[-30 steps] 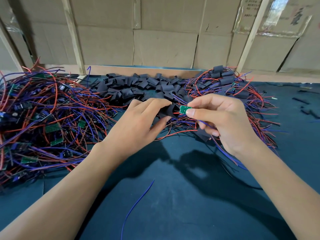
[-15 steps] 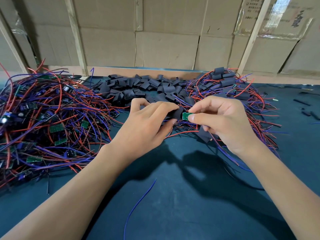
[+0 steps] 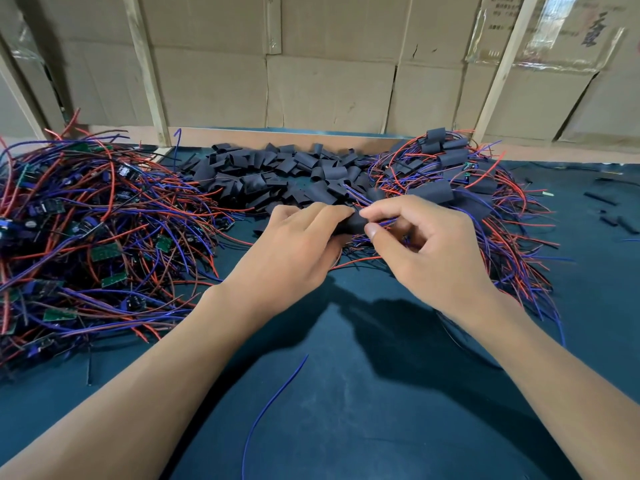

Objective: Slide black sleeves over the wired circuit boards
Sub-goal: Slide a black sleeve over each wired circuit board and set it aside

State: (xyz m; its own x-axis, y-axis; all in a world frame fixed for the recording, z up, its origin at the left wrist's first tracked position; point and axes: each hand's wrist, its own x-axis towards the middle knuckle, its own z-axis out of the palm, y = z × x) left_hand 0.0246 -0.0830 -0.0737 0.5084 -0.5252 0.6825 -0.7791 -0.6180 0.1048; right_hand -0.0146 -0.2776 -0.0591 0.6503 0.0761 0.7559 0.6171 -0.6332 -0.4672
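Pinching one black sleeve [image 3: 355,221] between them, the left hand [image 3: 294,251] and right hand [image 3: 426,251] hold their grip closed over the table [image 3: 381,393].

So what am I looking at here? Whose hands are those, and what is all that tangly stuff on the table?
These are a person's two bare hands, seen from a camera worn on their head, so you look down as they do. There is only this one view.

On the dark table lie three heaps. On the left is a tangle of red and purple wires with little green circuit boards on them. At the back middle is a pile of short black sleeves, like tiny tubes. On the right is a heap of wired boards already in sleeves.

The left hand holds one black sleeve in its grip. The right hand pinches the purple wires coming out of it. The board itself is hidden, probably inside the sleeve. One loose purple wire lies near the front.
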